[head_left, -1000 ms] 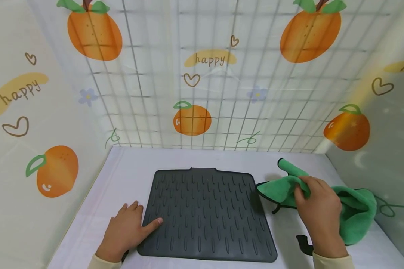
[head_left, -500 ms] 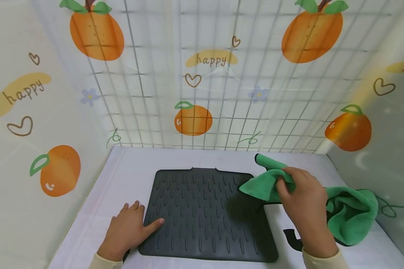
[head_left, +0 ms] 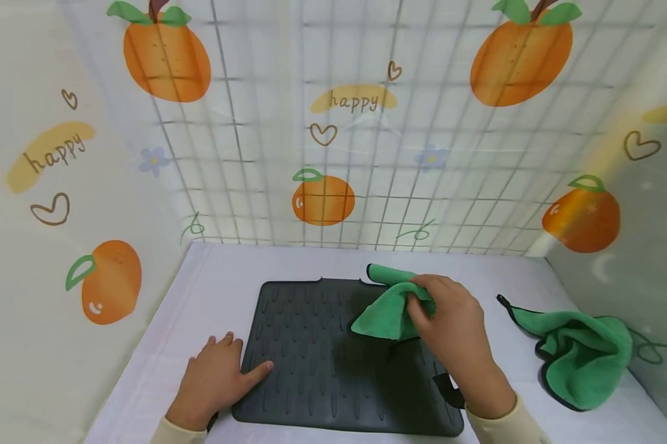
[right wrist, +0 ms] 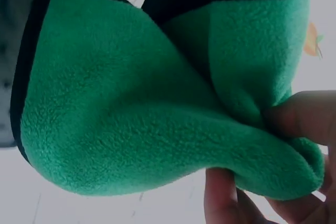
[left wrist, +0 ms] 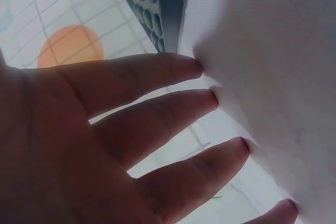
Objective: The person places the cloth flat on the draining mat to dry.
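Left hand (head_left: pixel 213 379): flat, fingers spread, fingertips on the white table (head_left: pixel 222 271) at the left edge of the grey ribbed mat (head_left: pixel 297 370); thumb extends over the mat. Green cloth (head_left: pixel 387 316), black-edged: above the mat's right half, well right of the left hand, bunched in the pinch of the right hand (head_left: pixel 452 327). Second green cloth (head_left: pixel 585 357): crumpled on the table, far right, apart from the right hand. Versus 1.0 s ago: held cloth shifted leftward from beside the mat; left hand unchanged against the mat.
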{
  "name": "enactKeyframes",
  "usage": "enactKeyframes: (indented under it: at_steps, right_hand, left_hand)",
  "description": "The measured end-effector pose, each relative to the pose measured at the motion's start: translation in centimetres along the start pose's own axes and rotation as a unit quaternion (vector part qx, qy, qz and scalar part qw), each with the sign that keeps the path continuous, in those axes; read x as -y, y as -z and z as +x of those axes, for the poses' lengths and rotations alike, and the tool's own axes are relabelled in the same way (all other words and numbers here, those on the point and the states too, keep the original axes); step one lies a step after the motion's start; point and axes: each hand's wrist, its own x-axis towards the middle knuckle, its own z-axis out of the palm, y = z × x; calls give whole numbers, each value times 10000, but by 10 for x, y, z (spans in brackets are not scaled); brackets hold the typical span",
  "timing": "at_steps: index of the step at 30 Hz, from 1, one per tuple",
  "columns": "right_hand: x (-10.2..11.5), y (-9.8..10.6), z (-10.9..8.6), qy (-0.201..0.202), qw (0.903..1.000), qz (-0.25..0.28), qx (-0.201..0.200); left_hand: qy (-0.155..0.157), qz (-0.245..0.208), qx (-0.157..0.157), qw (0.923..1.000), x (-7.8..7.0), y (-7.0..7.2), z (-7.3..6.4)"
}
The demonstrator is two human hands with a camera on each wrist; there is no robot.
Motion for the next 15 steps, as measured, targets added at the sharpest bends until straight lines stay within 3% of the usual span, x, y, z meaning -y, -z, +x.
enactKeyframes:
  at_steps: [15]
  right_hand:
    - [34, -39, 6, 516, 9942, 391, 863]
  left_hand:
    - [-62, 116, -144, 9998, -2, 0, -1]
